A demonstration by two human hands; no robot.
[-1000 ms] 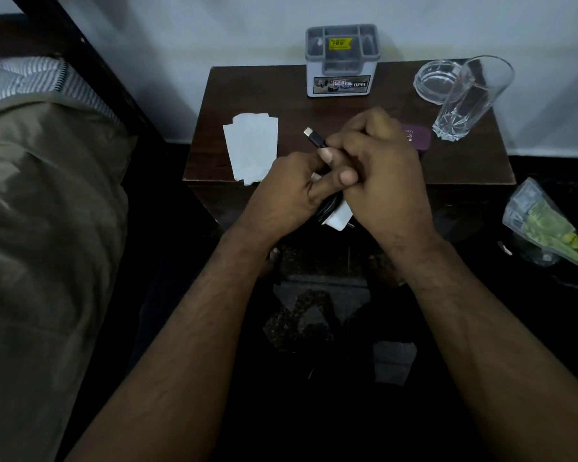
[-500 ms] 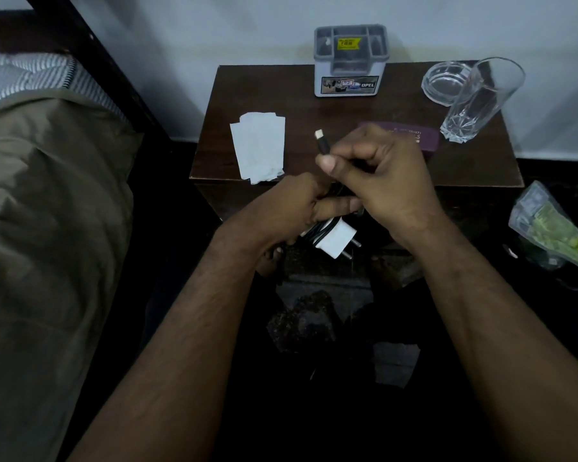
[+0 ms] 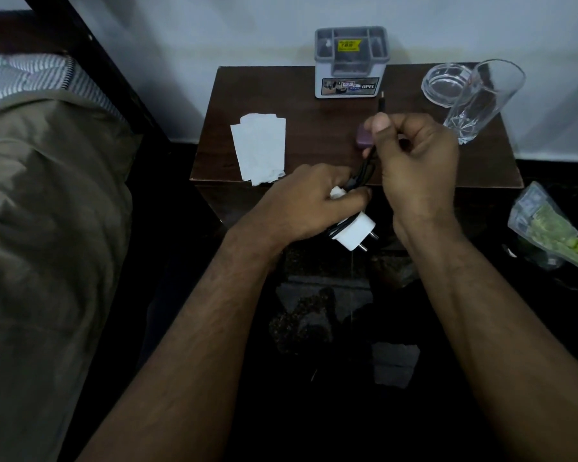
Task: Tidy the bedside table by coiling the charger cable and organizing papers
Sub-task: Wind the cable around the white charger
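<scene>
My left hand grips a white charger plug with loops of black cable bunched against it, just in front of the brown bedside table. My right hand pinches the cable's free end, and the connector tip sticks up above my thumb. The cable runs taut between both hands. A small stack of white papers lies on the table's left front part. A purple card lies mostly hidden behind my right hand.
A grey organizer box stands at the table's back edge. A glass ashtray and a tall empty glass stand at the back right. The bed fills the left. A plastic bag lies on the dark floor at right.
My right hand has lifted the cable end up and to the right, away from my left hand. My left hand has lowered with the plug, which now shows below it.
</scene>
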